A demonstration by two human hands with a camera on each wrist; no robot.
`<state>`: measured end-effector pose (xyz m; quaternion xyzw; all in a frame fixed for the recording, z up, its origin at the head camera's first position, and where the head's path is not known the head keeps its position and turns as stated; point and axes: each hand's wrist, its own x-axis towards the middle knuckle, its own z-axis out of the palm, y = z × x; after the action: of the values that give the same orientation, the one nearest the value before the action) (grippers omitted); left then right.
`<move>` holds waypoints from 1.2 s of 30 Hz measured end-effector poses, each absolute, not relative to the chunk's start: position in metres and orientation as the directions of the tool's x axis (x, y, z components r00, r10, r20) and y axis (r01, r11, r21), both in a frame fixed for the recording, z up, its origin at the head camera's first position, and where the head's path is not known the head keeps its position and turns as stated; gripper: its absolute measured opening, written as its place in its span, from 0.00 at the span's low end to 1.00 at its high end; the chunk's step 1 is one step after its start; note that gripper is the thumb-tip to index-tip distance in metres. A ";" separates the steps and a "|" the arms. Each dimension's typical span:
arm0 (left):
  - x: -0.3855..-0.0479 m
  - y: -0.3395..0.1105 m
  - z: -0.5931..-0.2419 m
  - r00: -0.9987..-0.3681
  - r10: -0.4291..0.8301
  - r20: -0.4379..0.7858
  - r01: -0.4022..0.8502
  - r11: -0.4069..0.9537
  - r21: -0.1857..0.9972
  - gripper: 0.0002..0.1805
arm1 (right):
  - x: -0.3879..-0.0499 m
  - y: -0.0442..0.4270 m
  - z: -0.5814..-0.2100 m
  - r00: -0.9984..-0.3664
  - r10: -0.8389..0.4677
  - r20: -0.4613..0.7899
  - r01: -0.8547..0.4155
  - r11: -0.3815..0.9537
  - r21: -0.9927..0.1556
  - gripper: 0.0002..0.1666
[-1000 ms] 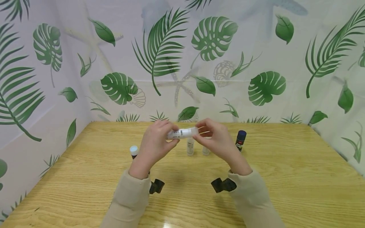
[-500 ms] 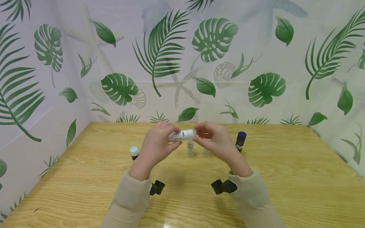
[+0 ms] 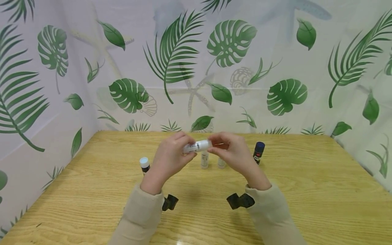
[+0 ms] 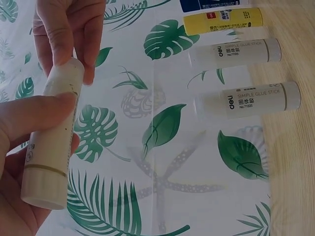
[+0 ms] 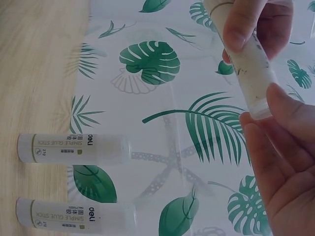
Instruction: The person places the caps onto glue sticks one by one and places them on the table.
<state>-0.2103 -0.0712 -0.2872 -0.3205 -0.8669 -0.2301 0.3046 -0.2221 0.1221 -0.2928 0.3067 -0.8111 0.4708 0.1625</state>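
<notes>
A white glue stick (image 3: 196, 146) is held nearly level above the table, between both hands. My left hand (image 3: 171, 154) grips its body, thumb across the printed side, as the left wrist view also shows. At the other end of the glue stick, the thumb and fingertips of my right hand (image 3: 230, 149) pinch the tip; the right wrist view shows this end pale and translucent. Behind the hands, two more white glue sticks stand upright, one on the left (image 3: 204, 160) and one on the right (image 3: 221, 163), the latter partly covered by the right hand.
A dark blue glue stick (image 3: 259, 152) stands right of the right hand, and a yellow glue stick (image 4: 224, 20) appears in the left wrist view. Left of the left wrist is a dark container with a white cap (image 3: 144, 163). A leaf-patterned sheet (image 3: 196, 68) rises behind the wooden table (image 3: 196, 217).
Both hands have sunk slightly with the glue stick, and the left hand has shifted a little to the right. Its grip and the right hand's pinch look much the same.
</notes>
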 end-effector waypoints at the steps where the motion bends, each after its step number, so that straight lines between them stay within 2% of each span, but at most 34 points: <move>1: -0.210 -0.071 -0.287 -0.608 0.417 0.675 0.698 0.686 0.205 0.11 | -0.222 0.122 -0.293 -0.760 -0.342 0.553 -0.649 0.364 -0.668 0.13; 10: -0.209 -0.070 -0.287 -0.615 0.420 0.668 0.716 0.652 0.249 0.12 | -0.223 0.122 -0.293 -0.760 -0.325 0.563 -0.650 0.379 -0.659 0.13; 16: -0.211 -0.067 -0.290 -0.635 0.407 0.656 0.728 0.598 0.334 0.17 | -0.222 0.123 -0.291 -0.799 -0.295 0.524 -0.600 0.348 -0.720 0.15; 21: -0.214 -0.062 -0.294 -0.647 0.400 0.650 0.726 0.584 0.363 0.14 | -0.223 0.123 -0.290 -0.819 -0.265 0.510 -0.574 0.340 -0.745 0.16; 26: -0.216 -0.059 -0.298 -0.644 0.387 0.660 0.731 0.567 0.380 0.12 | -0.223 0.122 -0.290 -0.815 -0.246 0.525 -0.579 0.318 -0.750 0.16; 36: -0.215 -0.056 -0.301 -0.687 0.390 0.613 0.701 0.577 0.419 0.12 | -0.221 0.120 -0.291 -0.790 -0.260 0.555 -0.613 0.300 -0.731 0.16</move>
<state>-0.2147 -0.0557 -0.3006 -0.3185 -0.8566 -0.3314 0.2344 -0.2208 0.1197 -0.2910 0.2768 -0.7884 0.5229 0.1686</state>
